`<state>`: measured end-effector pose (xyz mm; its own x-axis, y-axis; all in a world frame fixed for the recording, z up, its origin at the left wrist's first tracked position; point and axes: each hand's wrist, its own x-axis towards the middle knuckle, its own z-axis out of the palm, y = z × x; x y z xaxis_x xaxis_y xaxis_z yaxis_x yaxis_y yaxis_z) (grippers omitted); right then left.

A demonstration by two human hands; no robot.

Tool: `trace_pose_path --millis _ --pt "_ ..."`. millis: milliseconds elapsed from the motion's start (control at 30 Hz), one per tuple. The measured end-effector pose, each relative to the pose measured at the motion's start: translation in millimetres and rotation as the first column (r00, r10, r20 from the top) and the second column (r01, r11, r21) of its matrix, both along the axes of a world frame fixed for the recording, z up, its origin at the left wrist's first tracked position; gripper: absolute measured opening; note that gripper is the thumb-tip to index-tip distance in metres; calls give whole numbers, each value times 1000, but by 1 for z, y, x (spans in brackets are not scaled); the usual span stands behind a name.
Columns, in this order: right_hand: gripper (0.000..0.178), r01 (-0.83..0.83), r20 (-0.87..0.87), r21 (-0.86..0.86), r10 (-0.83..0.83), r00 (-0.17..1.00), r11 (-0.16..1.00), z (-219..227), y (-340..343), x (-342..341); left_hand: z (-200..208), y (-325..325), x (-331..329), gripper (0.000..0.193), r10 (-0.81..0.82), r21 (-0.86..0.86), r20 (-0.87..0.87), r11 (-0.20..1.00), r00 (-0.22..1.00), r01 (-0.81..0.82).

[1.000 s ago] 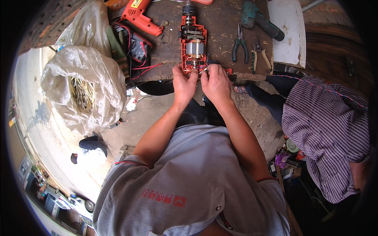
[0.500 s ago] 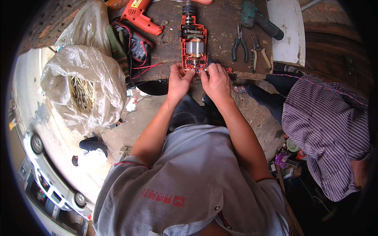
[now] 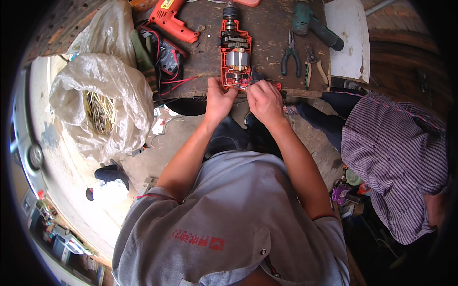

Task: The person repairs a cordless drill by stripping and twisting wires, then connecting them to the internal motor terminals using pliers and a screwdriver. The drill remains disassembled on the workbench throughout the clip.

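Observation:
An opened electric drill [image 3: 237,58] lies on the bench in front of me, chuck pointing away, with its gears, motor and wires bare in an orange half housing. My left hand [image 3: 220,99] grips the near left end of that housing between thumb and fingers. Just right of it, my right hand [image 3: 265,100] is closed in a pinch by the wires at the handle end. What those fingertips hold is too small to tell. A black block-shaped part [image 3: 258,76] sits beside the housing, above my right knuckles. The handle portion is partly covered by my right hand.
On the worn bench [image 3: 272,28] lie an orange housing half [image 3: 172,21], a multimeter [image 3: 169,58] with red leads, needle-nose pliers [image 3: 291,55], cutters [image 3: 312,64] and a green cordless drill [image 3: 312,26]. A plastic sack [image 3: 102,105] stands left. Another person [image 3: 391,148] is close at right.
My right hand has drawn back slightly toward me, and more of the black part shows beside the housing. My left hand stays at the housing's end. Outside, the white car has shifted.

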<state>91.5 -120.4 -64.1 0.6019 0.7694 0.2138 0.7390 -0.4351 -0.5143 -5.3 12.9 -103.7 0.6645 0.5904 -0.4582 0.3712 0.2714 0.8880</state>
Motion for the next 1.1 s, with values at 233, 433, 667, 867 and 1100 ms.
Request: trace_pose_path --millis 233,433,667,867,1100 --pt "7 59 -238 90 -37 971 994 2 -8 7 11 -17 3 55 33 83 84 996 996 -40" --pt "9 108 -413 75 -68 908 991 4 -8 17 33 -17 10 65 11 221 -137 975 991 19" --pt "7 172 -547 76 -103 830 982 6 -5 20 30 -23 8 65 35 350 -192 936 981 36" --pt "7 115 -460 -22 -112 881 993 9 0 27 26 -23 6 71 33 365 -160 931 986 28" --pt "15 169 -437 -301 -294 850 938 23 19 27 34 -25 10 77 53 379 -248 924 967 46"
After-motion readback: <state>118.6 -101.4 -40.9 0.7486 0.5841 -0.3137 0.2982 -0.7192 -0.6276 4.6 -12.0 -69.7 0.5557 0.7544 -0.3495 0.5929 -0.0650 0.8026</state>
